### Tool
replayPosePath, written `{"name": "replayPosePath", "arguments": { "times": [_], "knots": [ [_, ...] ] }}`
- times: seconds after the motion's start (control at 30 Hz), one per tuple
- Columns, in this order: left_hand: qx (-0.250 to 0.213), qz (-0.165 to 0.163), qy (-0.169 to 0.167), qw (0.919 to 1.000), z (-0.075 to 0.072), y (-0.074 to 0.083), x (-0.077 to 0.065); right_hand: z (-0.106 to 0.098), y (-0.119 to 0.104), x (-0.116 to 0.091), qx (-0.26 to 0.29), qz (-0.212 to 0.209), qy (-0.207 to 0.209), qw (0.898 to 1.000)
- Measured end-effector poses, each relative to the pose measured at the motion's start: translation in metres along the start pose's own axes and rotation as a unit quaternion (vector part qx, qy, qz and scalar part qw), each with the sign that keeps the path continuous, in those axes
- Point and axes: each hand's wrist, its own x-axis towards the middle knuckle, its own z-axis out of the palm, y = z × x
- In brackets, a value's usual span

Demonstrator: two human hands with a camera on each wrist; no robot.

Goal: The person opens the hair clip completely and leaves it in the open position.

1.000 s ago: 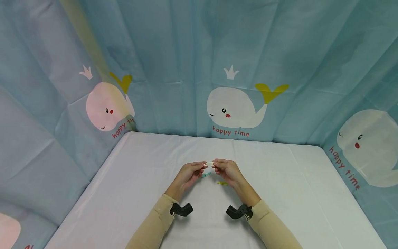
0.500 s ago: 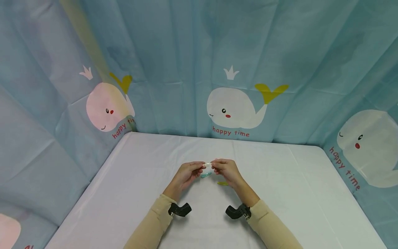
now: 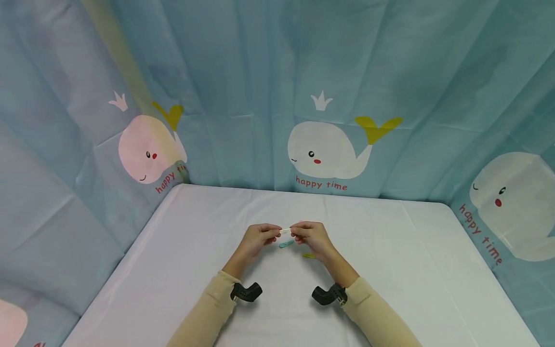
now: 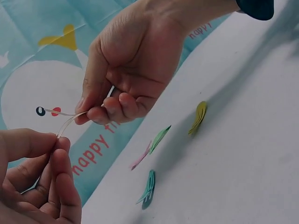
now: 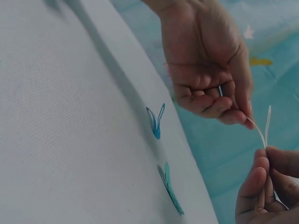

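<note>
Both hands hold one thin cream snap hair clip (image 3: 285,231) in front of me, above the table. My right hand (image 3: 314,238) pinches its joined end between thumb and index finger. One leg of the clip is pinched by my left hand (image 3: 250,246), while the other leg sticks out free, so the clip (image 5: 266,128) stands splayed in a V. On the cloth below lie a teal hair clip (image 3: 286,244) and a yellow hair clip (image 3: 309,255). A green hair clip (image 4: 160,139) and a pink hair clip (image 4: 141,156) show in the left wrist view.
A white cloth covers the table (image 3: 390,279). Blue curtains (image 3: 243,96) with whale prints hang along its back and sides. Each wrist carries a black camera mount (image 3: 246,292) over a beige sleeve.
Both hands have shifted slightly left with the cream hair clip still pinched between them. More of the teal hair clip shows beneath. The loose clips have stayed put.
</note>
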Motion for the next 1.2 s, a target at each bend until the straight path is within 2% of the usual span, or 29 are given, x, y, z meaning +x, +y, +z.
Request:
{"name": "replayPosePath", "arguments": {
  "times": [0.23, 0.53, 0.8, 0.97, 1.2],
  "knots": [
    [0.052, 0.019, 0.026, 0.9981, -0.007, -0.001, 0.0, 0.005, 0.002, 0.001, -0.009, -0.008, -0.021, 1.0],
    [0.081, 0.024, 0.044, 0.9954, -0.011, -0.004, 0.001, 0.013, 0.004, 0.005, -0.038, -0.004, -0.004, 0.999],
    [0.124, 0.023, 0.071, 0.9894, -0.015, -0.002, 0.0, 0.022, 0.002, 0.008, -0.071, 0.002, 0.005, 0.997],
    [0.14, 0.025, 0.071, 0.9873, -0.02, 0.0, 0.0, 0.027, 0.0, 0.013, -0.077, 0.007, 0.01, 0.997],
    [0.185, 0.032, 0.08, 0.9789, -0.028, -0.003, 0.007, 0.035, -0.001, 0.02, -0.095, 0.022, 0.012, 0.995]
  ]
}}
